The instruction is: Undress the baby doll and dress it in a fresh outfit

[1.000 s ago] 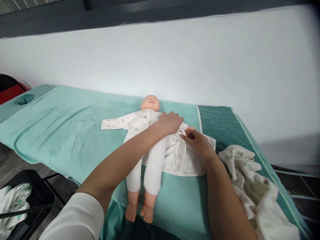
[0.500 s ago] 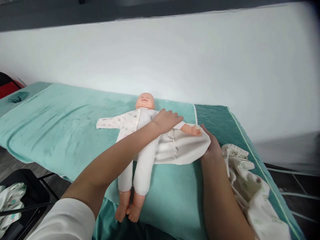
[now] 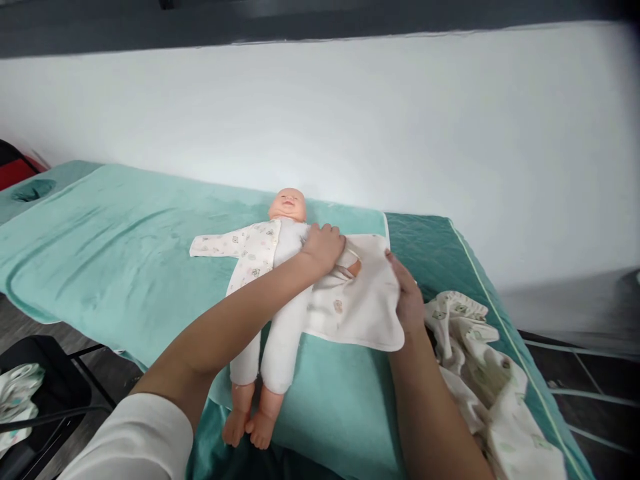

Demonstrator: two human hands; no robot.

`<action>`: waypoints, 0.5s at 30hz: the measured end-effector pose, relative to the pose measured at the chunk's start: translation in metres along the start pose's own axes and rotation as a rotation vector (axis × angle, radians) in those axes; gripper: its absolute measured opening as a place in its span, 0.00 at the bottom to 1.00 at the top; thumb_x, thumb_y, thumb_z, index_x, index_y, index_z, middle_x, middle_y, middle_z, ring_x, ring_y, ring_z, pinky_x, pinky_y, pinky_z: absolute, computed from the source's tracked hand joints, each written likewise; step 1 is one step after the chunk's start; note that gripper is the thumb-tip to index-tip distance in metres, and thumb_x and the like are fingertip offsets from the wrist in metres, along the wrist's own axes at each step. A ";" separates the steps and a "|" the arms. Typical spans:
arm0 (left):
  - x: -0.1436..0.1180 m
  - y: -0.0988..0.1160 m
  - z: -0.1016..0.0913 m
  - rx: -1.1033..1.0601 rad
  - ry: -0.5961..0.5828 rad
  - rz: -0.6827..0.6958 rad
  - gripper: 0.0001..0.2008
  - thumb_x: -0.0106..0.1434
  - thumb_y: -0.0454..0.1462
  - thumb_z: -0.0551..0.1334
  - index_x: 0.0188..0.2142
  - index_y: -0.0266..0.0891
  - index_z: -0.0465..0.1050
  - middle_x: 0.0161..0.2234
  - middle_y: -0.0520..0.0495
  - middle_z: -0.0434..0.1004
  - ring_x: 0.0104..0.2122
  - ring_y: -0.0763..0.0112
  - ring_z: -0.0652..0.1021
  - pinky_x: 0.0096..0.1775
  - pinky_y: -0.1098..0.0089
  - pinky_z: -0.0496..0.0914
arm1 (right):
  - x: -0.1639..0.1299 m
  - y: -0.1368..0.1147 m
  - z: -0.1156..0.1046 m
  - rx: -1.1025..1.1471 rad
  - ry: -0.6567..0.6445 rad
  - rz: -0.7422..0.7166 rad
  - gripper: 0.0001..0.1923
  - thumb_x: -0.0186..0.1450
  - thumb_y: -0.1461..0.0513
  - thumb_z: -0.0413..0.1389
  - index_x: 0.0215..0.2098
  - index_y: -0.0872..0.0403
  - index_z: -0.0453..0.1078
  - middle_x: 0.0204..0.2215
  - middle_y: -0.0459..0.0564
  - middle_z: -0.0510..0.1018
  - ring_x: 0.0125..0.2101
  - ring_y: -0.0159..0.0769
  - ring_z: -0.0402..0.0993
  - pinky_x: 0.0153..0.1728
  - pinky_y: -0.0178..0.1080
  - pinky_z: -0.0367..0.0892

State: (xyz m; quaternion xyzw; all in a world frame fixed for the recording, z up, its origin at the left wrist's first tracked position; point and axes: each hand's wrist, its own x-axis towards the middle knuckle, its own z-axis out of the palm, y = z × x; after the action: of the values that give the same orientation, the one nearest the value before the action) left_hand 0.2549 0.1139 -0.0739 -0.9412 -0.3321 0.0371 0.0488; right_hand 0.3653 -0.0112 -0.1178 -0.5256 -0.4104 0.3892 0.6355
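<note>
A baby doll point(image 3: 284, 333) in a white bodysuit lies on its back, head away from me and bare feet toward me. A white patterned baby jacket point(image 3: 257, 248) covers its side at my left, sleeve stretched out. The jacket's other half lies spread at my right, over the doll's arm; a bit of the doll's hand point(image 3: 355, 269) shows through an opening in the cloth. My left hand point(image 3: 326, 247) is closed around that arm near the opening; its fingertips are partly hidden. My right hand point(image 3: 407, 293) grips the jacket's outer edge.
The doll lies on a padded bed with a light green cover point(image 3: 125, 267) against a white wall point(image 3: 320, 120). Crumpled patterned baby clothes point(image 3: 493, 380) lie at the right. A black chair point(image 3: 60, 373) with folded cloth point(image 3: 20, 393) stands at the lower left.
The jacket's right half has swung over the doll's forearm, and its hand is now mostly covered. My left hand has slid slightly left; my right hand has moved left with the cloth.
</note>
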 end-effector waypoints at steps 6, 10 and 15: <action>-0.018 -0.040 -0.019 -0.459 0.052 -0.061 0.15 0.69 0.35 0.53 0.51 0.36 0.74 0.50 0.39 0.78 0.48 0.59 0.77 0.47 0.63 0.67 | -0.014 0.003 0.026 0.324 -0.506 0.066 0.32 0.65 0.56 0.64 0.65 0.38 0.64 0.65 0.48 0.68 0.60 0.44 0.70 0.55 0.46 0.72; -0.035 -0.061 -0.029 -0.882 0.049 -0.082 0.20 0.71 0.48 0.51 0.48 0.39 0.75 0.43 0.46 0.81 0.42 0.64 0.78 0.42 0.67 0.68 | -0.016 0.004 0.032 0.250 -0.650 0.012 0.30 0.69 0.58 0.61 0.67 0.36 0.62 0.72 0.45 0.57 0.70 0.43 0.53 0.62 0.47 0.65; -0.046 -0.054 -0.021 -0.715 0.029 -0.033 0.23 0.61 0.45 0.65 0.55 0.44 0.72 0.39 0.49 0.81 0.38 0.63 0.78 0.37 0.68 0.64 | -0.018 0.008 0.032 0.243 -0.712 -0.034 0.28 0.68 0.56 0.62 0.65 0.37 0.65 0.69 0.47 0.62 0.72 0.44 0.48 0.64 0.50 0.63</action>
State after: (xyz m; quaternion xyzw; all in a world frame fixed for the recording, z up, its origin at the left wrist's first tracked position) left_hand 0.1879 0.1258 -0.0451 -0.8939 -0.3384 -0.0956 -0.2782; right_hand 0.3291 -0.0155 -0.1238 -0.2711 -0.5654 0.5827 0.5171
